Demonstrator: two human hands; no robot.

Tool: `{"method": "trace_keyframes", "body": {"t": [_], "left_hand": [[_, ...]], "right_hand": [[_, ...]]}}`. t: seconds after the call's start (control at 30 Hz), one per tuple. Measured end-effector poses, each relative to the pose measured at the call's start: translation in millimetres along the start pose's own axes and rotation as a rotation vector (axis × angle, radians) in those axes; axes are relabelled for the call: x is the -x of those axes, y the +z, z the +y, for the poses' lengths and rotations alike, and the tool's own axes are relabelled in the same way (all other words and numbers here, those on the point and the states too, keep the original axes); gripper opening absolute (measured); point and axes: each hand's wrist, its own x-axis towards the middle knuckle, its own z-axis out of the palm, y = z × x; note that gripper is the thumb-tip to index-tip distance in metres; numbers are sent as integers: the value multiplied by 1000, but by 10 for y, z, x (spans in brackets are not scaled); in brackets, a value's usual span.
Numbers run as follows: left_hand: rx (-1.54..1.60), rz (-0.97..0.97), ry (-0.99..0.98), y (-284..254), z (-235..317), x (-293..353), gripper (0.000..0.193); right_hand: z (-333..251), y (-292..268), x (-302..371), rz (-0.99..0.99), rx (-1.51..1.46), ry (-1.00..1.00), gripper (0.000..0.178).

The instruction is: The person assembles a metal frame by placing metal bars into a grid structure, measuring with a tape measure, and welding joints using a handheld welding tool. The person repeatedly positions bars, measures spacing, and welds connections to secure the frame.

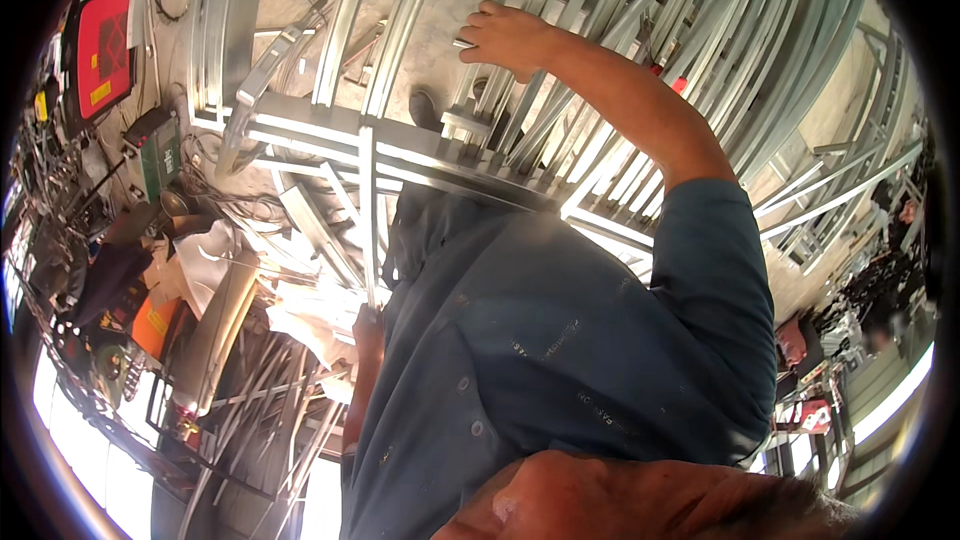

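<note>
Shirt [540,310], dark blue, carries small pale lettering at the centre. At eight o'clock the left hand [368,327] is wrapped around the near end of a narrow metal bar [367,210], which points to twelve. At twelve the right hand [505,38] curves over metal channels [780,70]; I cannot tell whether it grips any. Yellow labels mark a red case [103,45] at ten.

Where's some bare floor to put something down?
There's bare floor between the right hand and the channel left of it, with a shoe at the lower end. It's crowded right of that hand, where strips are packed, and far left, around a green box.
</note>
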Motion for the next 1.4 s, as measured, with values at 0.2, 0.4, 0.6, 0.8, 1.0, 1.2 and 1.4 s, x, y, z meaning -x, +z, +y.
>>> {"method": "trace_keyframes", "body": {"t": [0.2,0.4,0.6,0.8,1.0,1.2,1.4], "left_hand": [[169,92,-181,1068,-1101,-793,24],[220,46,-198,1257,-1631,-1556,26],[-19,283,139,228,-2272,-2361,28],[244,402,806,-2645,1046,-2425,51],[-162,60,1109,-2718,2489,-3113,72],[-308,266,989,-2318,2680,-3385,65],[-19,59,1236,-2689,2629,-3188,46]], "right_hand": [[-148,-72,-123,-98,155,72,64],[-314,-119,-223,-97,239,174,51],[-496,-168,-262,-176,173,353,40],[-897,34,-257,40,247,680,43],[-1022,-507,-372,-121,-176,1202,80],[-823,-228,-424,-58,-706,1632,116],[-789,-239,-472,-90,-855,1634,121]]}}
